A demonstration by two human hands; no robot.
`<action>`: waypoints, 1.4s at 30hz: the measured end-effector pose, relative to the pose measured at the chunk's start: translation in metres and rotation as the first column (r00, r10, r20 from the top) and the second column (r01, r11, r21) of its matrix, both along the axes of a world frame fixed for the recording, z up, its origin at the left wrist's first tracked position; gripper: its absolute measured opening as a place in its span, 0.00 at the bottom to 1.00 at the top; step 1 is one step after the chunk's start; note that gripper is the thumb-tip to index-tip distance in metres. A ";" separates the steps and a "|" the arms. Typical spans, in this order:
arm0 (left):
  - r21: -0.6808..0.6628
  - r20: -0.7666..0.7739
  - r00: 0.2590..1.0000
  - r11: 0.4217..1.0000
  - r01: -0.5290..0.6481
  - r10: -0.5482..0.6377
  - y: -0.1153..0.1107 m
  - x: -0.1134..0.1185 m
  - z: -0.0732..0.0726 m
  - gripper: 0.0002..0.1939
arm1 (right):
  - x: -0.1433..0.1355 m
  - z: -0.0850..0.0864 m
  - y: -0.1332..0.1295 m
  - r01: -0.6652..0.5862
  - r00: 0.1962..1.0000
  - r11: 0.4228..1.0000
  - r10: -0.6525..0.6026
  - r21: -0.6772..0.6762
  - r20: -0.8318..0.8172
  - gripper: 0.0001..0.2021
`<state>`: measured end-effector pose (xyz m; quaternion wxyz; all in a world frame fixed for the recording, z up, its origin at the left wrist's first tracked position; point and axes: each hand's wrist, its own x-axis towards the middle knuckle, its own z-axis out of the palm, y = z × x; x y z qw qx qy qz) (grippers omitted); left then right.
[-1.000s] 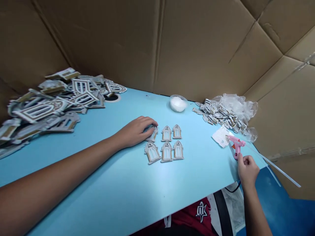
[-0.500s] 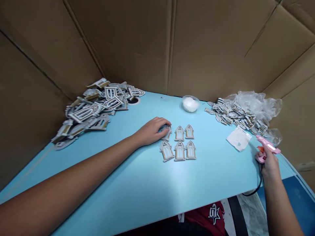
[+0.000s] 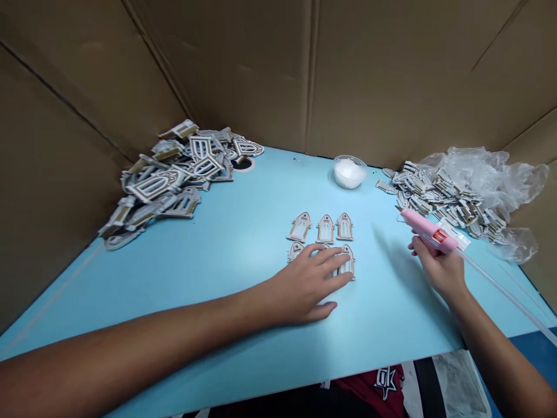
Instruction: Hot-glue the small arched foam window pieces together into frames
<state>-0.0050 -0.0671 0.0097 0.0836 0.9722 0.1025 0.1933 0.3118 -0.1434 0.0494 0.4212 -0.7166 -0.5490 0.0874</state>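
Note:
Several small arched window pieces lie in two rows on the blue table (image 3: 235, 232); the back row holds a left piece (image 3: 299, 227), a middle piece (image 3: 325, 229) and a right piece (image 3: 345, 226). My left hand (image 3: 311, 284) rests over the front row with fingers apart, partly hiding those pieces; its fingertips are on the front right piece (image 3: 348, 264). To the right, my right hand (image 3: 439, 268) is wrapped round a pink glue gun (image 3: 429, 230), raised above the table with its nozzle pointing left. A clear glue stick (image 3: 500, 287) sticks out of its back.
A pile of larger window pieces (image 3: 161, 186) fills the back left. A clear bowl of white material (image 3: 348, 173) stands at the back. Small pieces (image 3: 444, 197) lie heaped at the right beside crumpled plastic (image 3: 483, 168). Cardboard walls (image 3: 243, 69) surround the table.
My left hand has left the back left piece and moved over the front row, its fingers now spread. My right hand has lifted the glue gun and brought it leftward, over the white paper.

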 end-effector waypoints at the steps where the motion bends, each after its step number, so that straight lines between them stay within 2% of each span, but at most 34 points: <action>1: 0.002 -0.028 1.000 1.000 0.010 -0.010 -0.002 0.001 -0.001 0.23 | -0.007 -0.003 0.010 -0.034 0.998 0.999 0.033 -0.030 -0.055 0.15; 4: -0.016 -0.047 0.999 1.000 0.017 -0.017 0.004 0.001 -0.005 0.22 | -0.023 -0.014 0.035 -0.116 0.989 0.989 0.107 -0.091 -0.100 0.19; 7: -0.033 -0.023 1.000 0.999 0.001 -0.002 0.014 -0.001 -0.008 0.18 | -0.031 -0.025 0.047 -0.125 0.990 0.986 0.117 -0.112 -0.078 0.16; 10: -0.053 0.003 0.999 0.998 -0.031 0.032 0.017 -0.001 -0.008 0.15 | -0.030 -0.031 0.044 -0.140 0.990 0.982 0.143 -0.129 0.012 0.13; 13: -0.068 0.010 0.998 0.995 -0.067 0.068 0.017 0.000 -0.008 0.11 | -0.026 -0.031 0.037 -0.212 0.970 0.971 0.223 -0.107 0.101 0.09; 18: -0.062 -0.030 0.999 0.998 0.009 -0.011 0.017 -0.001 -0.007 0.10 | -0.020 -0.029 0.030 -0.318 0.942 0.946 0.323 -0.061 0.092 0.07; 22: -0.026 -0.046 0.999 1.000 -0.007 0.006 0.016 -0.001 -0.003 0.14 | -0.022 -0.030 0.028 -0.264 0.963 0.957 0.268 -0.122 0.018 0.08; 27: -0.083 -0.153 0.988 0.996 -0.032 0.019 0.026 0.002 -0.002 0.26 | -0.034 -0.028 0.026 -0.112 0.992 0.974 0.100 -0.198 -0.072 0.12; 31: -0.095 -0.170 0.981 0.989 -0.112 0.095 0.039 -0.001 -0.004 0.26 | -0.037 -0.026 0.028 -0.111 0.989 0.964 0.082 -0.240 -0.126 0.14; 34: -0.115 -0.147 0.983 0.985 -0.131 0.113 0.043 -0.005 -0.003 0.22 | -0.034 -0.026 0.028 -0.171 0.985 0.954 0.162 -0.246 -0.060 0.13; 38: -0.153 -0.071 0.995 0.984 -0.087 0.076 0.037 -0.007 -0.003 0.12 | -0.030 -0.025 0.026 -0.396 0.908 0.900 0.413 -0.180 0.073 0.07; 40: -0.162 -0.049 0.995 0.982 -0.096 0.089 0.033 -0.006 -0.003 0.09 | -0.028 -0.025 0.024 -0.441 0.879 0.882 0.462 -0.168 0.116 0.06; 42: -0.163 -0.043 0.995 0.982 -0.095 0.089 0.030 -0.005 -0.003 0.07 | -0.026 -0.026 0.023 -0.432 0.877 0.886 0.456 -0.170 0.151 0.07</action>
